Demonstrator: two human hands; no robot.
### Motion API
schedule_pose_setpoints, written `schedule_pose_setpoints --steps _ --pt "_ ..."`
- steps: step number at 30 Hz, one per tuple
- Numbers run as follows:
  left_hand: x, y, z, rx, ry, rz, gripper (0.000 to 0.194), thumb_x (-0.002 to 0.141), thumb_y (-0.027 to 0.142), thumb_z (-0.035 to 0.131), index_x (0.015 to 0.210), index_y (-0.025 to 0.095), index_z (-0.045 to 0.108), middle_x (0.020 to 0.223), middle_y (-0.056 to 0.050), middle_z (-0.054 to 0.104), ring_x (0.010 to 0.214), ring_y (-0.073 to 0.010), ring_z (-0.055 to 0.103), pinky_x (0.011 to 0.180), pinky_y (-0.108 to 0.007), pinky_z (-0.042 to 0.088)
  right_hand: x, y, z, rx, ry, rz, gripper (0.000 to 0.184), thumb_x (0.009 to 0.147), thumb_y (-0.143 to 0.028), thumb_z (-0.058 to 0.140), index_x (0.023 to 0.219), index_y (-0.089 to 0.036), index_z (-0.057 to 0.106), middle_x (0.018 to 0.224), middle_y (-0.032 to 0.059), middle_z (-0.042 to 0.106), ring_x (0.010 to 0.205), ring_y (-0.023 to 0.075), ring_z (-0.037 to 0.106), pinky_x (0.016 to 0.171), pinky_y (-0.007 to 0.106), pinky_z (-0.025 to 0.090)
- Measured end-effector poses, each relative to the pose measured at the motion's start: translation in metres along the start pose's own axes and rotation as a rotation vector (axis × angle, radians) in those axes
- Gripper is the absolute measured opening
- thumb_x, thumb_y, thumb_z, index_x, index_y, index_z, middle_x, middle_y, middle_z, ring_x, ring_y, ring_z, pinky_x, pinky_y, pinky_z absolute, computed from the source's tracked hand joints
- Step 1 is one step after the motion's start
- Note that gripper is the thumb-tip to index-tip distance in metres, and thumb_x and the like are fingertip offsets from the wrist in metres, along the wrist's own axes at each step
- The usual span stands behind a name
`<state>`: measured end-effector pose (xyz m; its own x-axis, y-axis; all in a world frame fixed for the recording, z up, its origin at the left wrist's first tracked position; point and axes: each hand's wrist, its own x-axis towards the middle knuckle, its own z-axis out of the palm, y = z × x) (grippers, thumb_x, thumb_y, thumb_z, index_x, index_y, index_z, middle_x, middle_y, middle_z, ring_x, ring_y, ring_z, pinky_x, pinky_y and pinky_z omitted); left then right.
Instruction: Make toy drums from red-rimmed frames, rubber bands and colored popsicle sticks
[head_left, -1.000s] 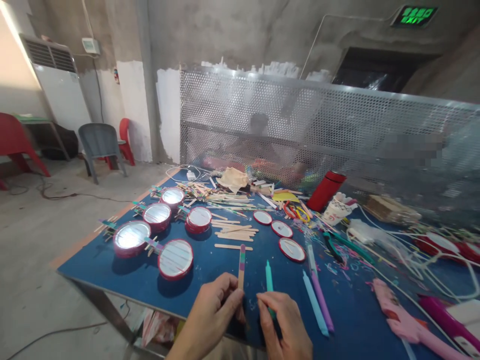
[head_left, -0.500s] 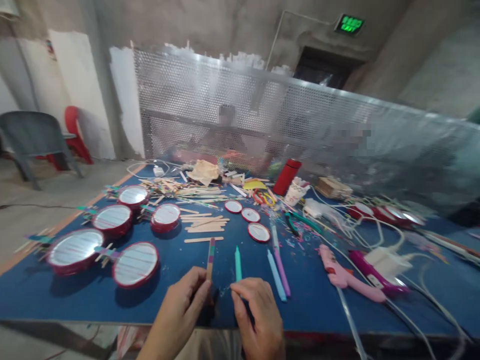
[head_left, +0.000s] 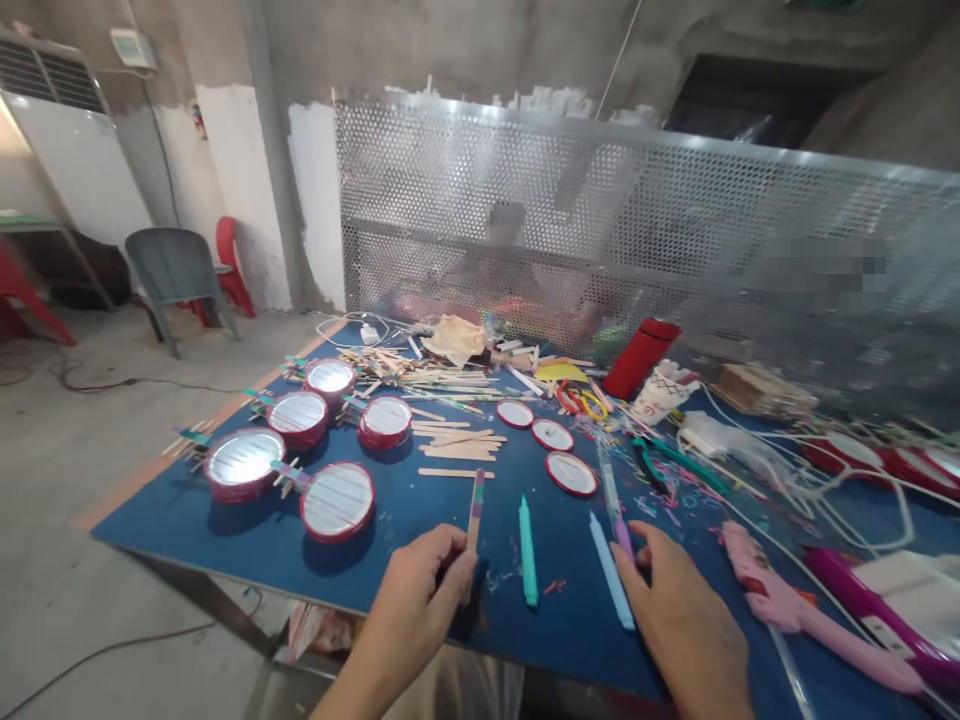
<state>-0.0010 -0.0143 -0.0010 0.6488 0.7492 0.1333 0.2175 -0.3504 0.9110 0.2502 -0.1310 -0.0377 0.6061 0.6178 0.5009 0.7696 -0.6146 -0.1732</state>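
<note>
Held stick (head_left: 475, 510), one; hands (head_left: 421, 585), two.

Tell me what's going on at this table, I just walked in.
Someone's left hand holds a wooden craft stick with purple and green bands toward its upper end. Their right hand is at the purple marker; how firmly it grips is unclear. A teal marker and a light blue marker lie on the blue table. Five banjo-shaped crafts sit to the left.
</note>
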Motion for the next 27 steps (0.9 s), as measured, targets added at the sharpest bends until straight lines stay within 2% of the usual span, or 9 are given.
schedule_pose_setpoints --steps 6,9,12,14,16,18,22,24,27 --pt "-0.001 0.001 0.001 0.010 -0.007 -0.013 0.022 0.093 0.025 0.045 0.073 0.020 0.053 0.061 0.005 0.053 0.060 -0.0123 0.052 0.060 -0.019 0.038 0.003 -0.002 0.003 0.070 -0.090 0.072 0.040 0.082 -0.028 0.041 0.116 -0.018 0.059 0.101 0.0150 0.070 0.063 0.0249 0.065 0.052 0.034 0.040" --pt "-0.001 0.001 0.002 0.023 -0.015 -0.017 0.023 0.093 0.025 0.045 0.072 0.020 0.053 0.060 0.005 0.055 0.060 -0.0124 0.053 0.061 -0.019 0.038 0.007 -0.002 -0.001 0.126 -0.079 0.091 0.039 0.081 -0.029 0.038 0.111 -0.018 0.060 0.094 0.0136 0.069 0.064 0.0256 0.065 0.052 0.035 0.042" --pt "0.000 0.002 0.002 0.042 -0.020 -0.009 0.024 0.093 0.023 0.045 0.070 0.020 0.052 0.060 0.005 0.057 0.060 -0.0125 0.054 0.062 -0.020 0.038 0.007 -0.002 -0.011 0.225 -0.028 0.085 0.037 0.080 -0.034 0.036 0.099 -0.017 0.063 0.091 0.0132 0.067 0.082 0.0285 0.066 0.067 0.039 0.048" --pt "0.000 0.002 0.003 0.065 -0.019 0.000 0.024 0.092 0.021 0.045 0.070 0.020 0.053 0.060 0.004 0.058 0.061 -0.0128 0.055 0.062 -0.020 0.038 0.002 -0.006 -0.022 0.450 0.009 0.142 0.034 0.083 -0.039 0.040 0.097 -0.018 0.063 0.087 0.0097 0.066 0.081 0.0257 0.064 0.069 0.038 0.050" --pt "-0.001 0.003 0.004 0.098 -0.018 0.007 0.023 0.092 0.019 0.045 0.070 0.020 0.054 0.062 0.004 0.060 0.062 -0.0133 0.056 0.062 -0.021 0.039 -0.005 -0.015 -0.033 0.917 -0.008 0.261 0.028 0.085 -0.040 0.051 0.101 -0.022 0.063 0.078 0.0040 0.064 0.067 0.0206 0.061 0.060 0.033 0.049" --pt "-0.001 0.003 0.005 0.129 -0.018 0.019 0.024 0.092 0.019 0.046 0.069 0.020 0.055 0.062 0.003 0.061 0.062 -0.0136 0.056 0.062 -0.021 0.039 -0.011 -0.030 -0.041 1.380 -0.102 0.306 0.022 0.084 -0.038 0.058 0.101 -0.025 0.063 0.074 0.0021 0.064 0.062 0.0194 0.061 0.054 0.032 0.049" --pt "-0.002 0.003 0.006 0.160 -0.016 0.034 0.023 0.092 0.019 0.048 0.071 0.020 0.057 0.063 0.003 0.062 0.062 -0.0136 0.057 0.062 -0.021 0.039 -0.021 -0.067 -0.042 1.643 -0.200 0.186 0.024 0.077 -0.031 0.072 0.099 -0.029 0.064 0.073 -0.0016 0.066 0.057 0.0161 0.061 0.047 0.027 0.048" --pt "-0.002 0.002 0.007 0.176 -0.010 0.029 0.021 0.091 0.019 0.049 0.071 0.020 0.057 0.063 0.002 0.063 0.062 -0.0139 0.058 0.061 -0.021 0.039 -0.029 -0.084 -0.037 1.623 -0.134 0.103 0.021 0.082 -0.030 0.069 0.101 -0.029 0.061 0.069 -0.0038 0.063 0.053 0.0133 0.058 0.047 0.024 0.046" --pt "-0.003 0.001 0.009 0.182 0.003 0.039 0.022 0.092 0.020 0.049 0.072 0.019 0.058 0.064 0.001 0.063 0.064 -0.0148 0.059 0.061 -0.022 0.040 -0.043 -0.104 -0.028 1.425 0.076 -0.096 0.016 0.088 -0.034 0.062 0.099 -0.023 0.063 0.066 -0.0027 0.061 0.053 0.0129 0.055 0.049 0.024 0.044"
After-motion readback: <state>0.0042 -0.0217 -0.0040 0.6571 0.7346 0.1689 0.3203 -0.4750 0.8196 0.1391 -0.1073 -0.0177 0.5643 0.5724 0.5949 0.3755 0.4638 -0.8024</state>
